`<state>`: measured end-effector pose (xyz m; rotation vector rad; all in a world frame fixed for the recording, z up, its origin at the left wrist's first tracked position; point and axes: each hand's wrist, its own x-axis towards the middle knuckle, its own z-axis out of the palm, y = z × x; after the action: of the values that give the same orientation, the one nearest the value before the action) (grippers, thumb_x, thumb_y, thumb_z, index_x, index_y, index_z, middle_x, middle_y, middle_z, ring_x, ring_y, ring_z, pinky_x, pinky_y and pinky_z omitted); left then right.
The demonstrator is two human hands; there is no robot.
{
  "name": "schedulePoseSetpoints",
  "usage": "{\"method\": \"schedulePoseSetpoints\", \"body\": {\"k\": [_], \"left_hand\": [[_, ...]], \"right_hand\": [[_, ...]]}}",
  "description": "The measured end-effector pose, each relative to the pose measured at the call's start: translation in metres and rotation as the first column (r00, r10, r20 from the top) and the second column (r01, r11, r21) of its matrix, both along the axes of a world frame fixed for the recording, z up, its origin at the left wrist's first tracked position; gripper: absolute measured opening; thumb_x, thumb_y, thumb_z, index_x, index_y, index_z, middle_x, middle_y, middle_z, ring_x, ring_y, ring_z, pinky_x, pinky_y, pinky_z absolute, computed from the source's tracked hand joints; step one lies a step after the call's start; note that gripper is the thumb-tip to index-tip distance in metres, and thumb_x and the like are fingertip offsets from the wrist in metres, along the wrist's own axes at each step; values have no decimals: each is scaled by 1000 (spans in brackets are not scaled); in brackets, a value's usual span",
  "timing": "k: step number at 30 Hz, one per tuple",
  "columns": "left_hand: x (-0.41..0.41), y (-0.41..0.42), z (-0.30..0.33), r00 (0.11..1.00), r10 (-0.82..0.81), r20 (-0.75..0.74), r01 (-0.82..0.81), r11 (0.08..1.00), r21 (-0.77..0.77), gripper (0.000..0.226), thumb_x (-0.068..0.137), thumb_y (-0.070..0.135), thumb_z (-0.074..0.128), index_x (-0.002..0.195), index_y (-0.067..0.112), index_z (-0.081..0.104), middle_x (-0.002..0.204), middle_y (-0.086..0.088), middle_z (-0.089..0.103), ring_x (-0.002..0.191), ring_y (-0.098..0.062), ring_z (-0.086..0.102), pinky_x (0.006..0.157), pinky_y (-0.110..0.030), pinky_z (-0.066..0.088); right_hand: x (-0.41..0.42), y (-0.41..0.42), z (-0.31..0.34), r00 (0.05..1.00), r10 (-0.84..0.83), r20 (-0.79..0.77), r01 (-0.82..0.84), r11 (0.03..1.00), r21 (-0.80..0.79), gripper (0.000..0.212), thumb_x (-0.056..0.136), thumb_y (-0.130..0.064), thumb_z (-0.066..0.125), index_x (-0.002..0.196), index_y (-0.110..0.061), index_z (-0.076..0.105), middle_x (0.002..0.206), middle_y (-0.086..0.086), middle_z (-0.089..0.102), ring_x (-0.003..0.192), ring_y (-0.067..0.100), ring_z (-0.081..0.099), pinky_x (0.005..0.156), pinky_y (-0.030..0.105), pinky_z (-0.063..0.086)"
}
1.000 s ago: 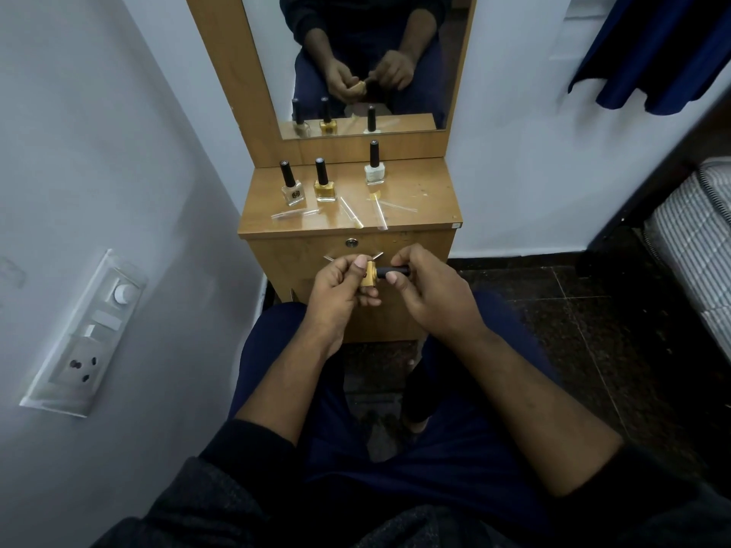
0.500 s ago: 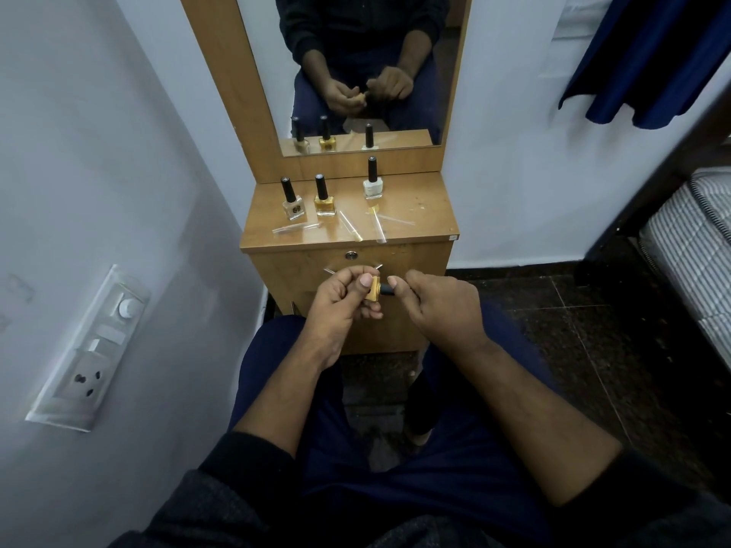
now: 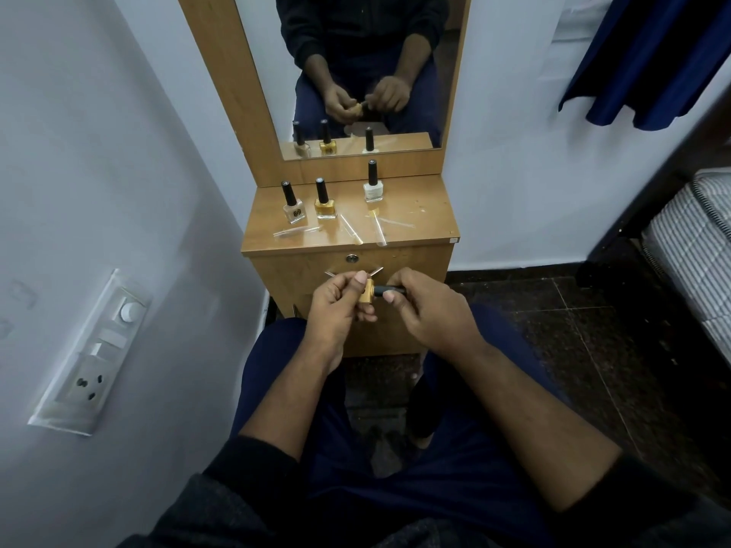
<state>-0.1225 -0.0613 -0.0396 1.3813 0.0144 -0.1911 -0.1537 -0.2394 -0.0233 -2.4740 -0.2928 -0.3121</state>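
Observation:
I sit facing a small wooden dresser [image 3: 415, 215] with a mirror. My left hand [image 3: 336, 306] grips a small gold nail polish bottle [image 3: 367, 293] lying sideways in front of the drawer. My right hand [image 3: 427, 310] pinches the bottle's black cap [image 3: 389, 290] between thumb and fingers. Three more nail polish bottles stand upright on the dresser top: a clear one [image 3: 293, 205], a gold one [image 3: 325, 201] and a white one [image 3: 372, 183]. Several thin transparent strips [image 3: 350, 227] lie in front of them.
The mirror [image 3: 356, 73] reflects my hands and the bottles. A switch and socket panel [image 3: 95, 350] is on the left wall. Blue cloth [image 3: 648, 57] hangs at upper right, and a striped mattress [image 3: 696, 247] sits at the right edge. The floor is dark tile.
The view has tilted slightly, so the dresser appears lower in frame. Both hands stay together on the gold bottle and its cap, with small shifts of the fingers.

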Motion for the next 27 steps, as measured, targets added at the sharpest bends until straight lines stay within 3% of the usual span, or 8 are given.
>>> {"method": "schedulePoseSetpoints", "body": {"k": [3,8,10,13,16,20,23,27], "left_hand": [[0,2,1,1000,-23,6,23,1000,-20,25,100,25,63,114,5,70,80,-3,69,63,-12,62,59,-26,58],[0,6,3,992,-102,80,107,993,-55,28,94,19,68,119,5,69,98,-13,73,74,-18,67,67,-28,61],[0,7,5,984,-141,104,149,986,-73,27,93,14,70,118,5,69,107,-18,73,79,-21,67,70,-29,61],[-1,6,8,971,-195,135,206,976,-73,29,87,10,75,115,5,70,112,-17,75,87,-21,69,76,-29,61],[-3,3,8,963,-214,166,213,977,20,33,81,0,80,113,1,70,113,-13,77,100,-18,72,84,-26,58],[-4,-3,5,979,-148,143,144,989,37,37,79,5,83,114,2,72,109,-16,78,97,-23,73,84,-29,59],[-3,-7,4,993,-105,62,105,994,7,38,83,13,80,118,2,71,100,-18,77,81,-23,72,71,-28,61],[-3,-8,3,997,-71,11,72,997,-9,35,90,19,75,119,1,70,90,-11,77,74,-17,70,67,-25,59]], "right_hand": [[3,-3,-2,999,10,53,-6,996,-87,14,103,-40,55,102,-26,59,84,-16,58,74,5,52,55,27,38],[4,-6,-3,997,-63,33,67,991,-117,33,106,-44,48,84,-23,61,65,-9,56,60,12,53,53,33,39],[5,-9,-4,986,-19,-165,37,993,111,43,107,-46,46,73,-23,58,60,-8,54,56,11,51,55,34,38],[7,-13,2,877,148,-457,146,825,546,51,108,-43,46,64,-20,55,55,-8,49,51,8,45,58,29,38],[7,-13,8,777,230,-586,274,714,644,52,109,-41,45,62,-19,50,52,-9,43,46,6,37,52,23,32],[9,-12,2,848,106,-519,252,781,571,48,109,-41,44,72,-16,61,59,-3,56,52,8,50,60,28,42],[8,-11,-6,953,-4,-303,112,934,340,26,108,-42,45,101,-24,62,80,-9,66,72,8,61,68,34,49],[7,-12,-5,992,27,-121,-19,997,68,15,105,-46,48,106,-33,54,92,-16,63,81,2,56,63,27,39]]}}
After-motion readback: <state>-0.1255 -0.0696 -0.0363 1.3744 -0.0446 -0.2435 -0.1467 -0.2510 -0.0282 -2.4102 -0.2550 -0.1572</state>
